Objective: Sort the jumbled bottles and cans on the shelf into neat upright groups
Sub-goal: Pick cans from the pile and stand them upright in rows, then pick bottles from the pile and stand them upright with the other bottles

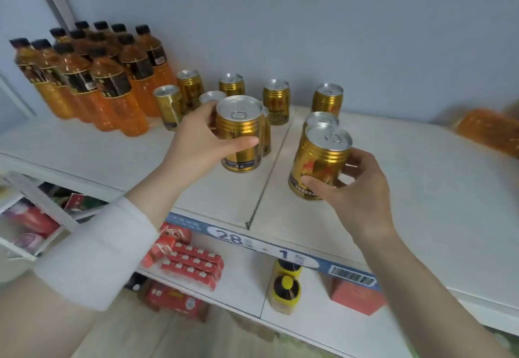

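My left hand (193, 144) grips an upright gold can (241, 130) near the middle of the white shelf (407, 189). My right hand (356, 189) grips a second upright gold can (320, 158) just right of the shelf seam. Another can (321, 118) stands right behind that one. Several more gold cans stand loosely behind, among them one at the far right (328, 98) and one at the left (168, 105). A tight group of orange bottles with black caps (92, 74) stands at the back left. An orange bottle (488, 130) lies on its side at the far right.
The grey wall rises right behind the shelf. A blue price strip (280, 251) runs along the shelf's front edge. The lower shelf holds red boxes (193, 265), yellow-capped jars (285, 293) and a red carton (356, 296). A white rack (31, 217) stands at the left.
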Motion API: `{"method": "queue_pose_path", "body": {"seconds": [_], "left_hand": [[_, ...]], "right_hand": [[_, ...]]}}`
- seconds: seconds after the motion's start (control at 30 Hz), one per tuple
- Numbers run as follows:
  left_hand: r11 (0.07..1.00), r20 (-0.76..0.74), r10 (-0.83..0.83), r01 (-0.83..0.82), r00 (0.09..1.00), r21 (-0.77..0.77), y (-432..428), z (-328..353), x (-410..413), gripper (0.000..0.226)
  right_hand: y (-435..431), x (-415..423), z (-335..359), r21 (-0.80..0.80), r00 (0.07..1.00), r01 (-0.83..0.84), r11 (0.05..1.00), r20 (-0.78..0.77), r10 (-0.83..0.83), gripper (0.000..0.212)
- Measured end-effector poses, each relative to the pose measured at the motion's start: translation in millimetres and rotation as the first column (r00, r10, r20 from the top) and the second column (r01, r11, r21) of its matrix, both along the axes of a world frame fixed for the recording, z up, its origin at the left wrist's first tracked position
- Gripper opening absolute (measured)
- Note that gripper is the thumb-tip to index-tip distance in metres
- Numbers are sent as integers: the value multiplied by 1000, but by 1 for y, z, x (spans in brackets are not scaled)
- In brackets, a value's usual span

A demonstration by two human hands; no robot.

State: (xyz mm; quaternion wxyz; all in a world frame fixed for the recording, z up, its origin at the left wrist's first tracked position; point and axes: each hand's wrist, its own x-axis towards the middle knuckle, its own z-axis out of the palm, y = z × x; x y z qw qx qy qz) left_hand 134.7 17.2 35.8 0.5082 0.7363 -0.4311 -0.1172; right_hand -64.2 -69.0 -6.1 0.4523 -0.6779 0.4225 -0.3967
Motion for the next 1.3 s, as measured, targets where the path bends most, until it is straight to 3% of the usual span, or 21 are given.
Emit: {"method": "queue_pose_path", "body": {"seconds": [0.17, 0.37, 0.7, 0.93, 1.03, 1.13, 1.23, 1.3], "left_hand": [[999, -10, -10, 10, 1000, 44, 60, -20, 120, 69], [993, -82, -54, 62, 995, 99, 73, -45, 197, 77], [984, -148, -164, 172, 975, 46, 61, -73, 227, 72], [963, -154, -240, 256, 958, 89, 63, -64, 223, 81], [973, -41, -218, 220, 975, 67, 71, -47, 217, 92], [985, 181, -171, 171, 969, 17, 73, -15, 199, 82], [982, 484, -189, 164, 854, 94, 51, 22, 158, 71], [967, 640, -252, 161, 726, 198, 20, 40, 117, 71]], "right_hand": [[54, 111, -15, 7, 1000, 9, 1000, -4, -9, 72], [85, 180, -24, 11, 996, 40, 999, -84, -39, 72], [85, 223, -47, -4, 985, 154, 988, -71, -154, 74], [87, 221, -53, 13, 992, 96, 995, -83, -94, 77], [91, 206, -42, -6, 984, 65, 998, -168, -65, 87], [92, 171, -12, -276, 934, 73, 958, -318, -163, 80], [66, 123, 21, -480, 852, 73, 874, -426, -305, 70], [31, 84, 37, -541, 729, 26, 841, -565, -387, 69]]}}
